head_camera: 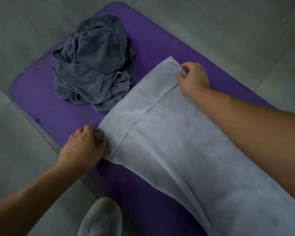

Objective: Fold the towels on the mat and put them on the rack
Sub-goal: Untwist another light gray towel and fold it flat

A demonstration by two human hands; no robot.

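Pinching the far corners of the pale towel (169,142) spread mid-frame on the purple mat (41,103), the left hand (85,145) and right hand (192,77) are folding it — keeping edges aligned is mattering; the grey towel heap (94,65) is waiting upper left.

A long pale towel (186,142) lay spread along the purple ribbed mat (41,103), from near right toward the centre, its far end folded back in a band; a dark grey towel (92,65) sat crumpled in a heap against that end, farther left.
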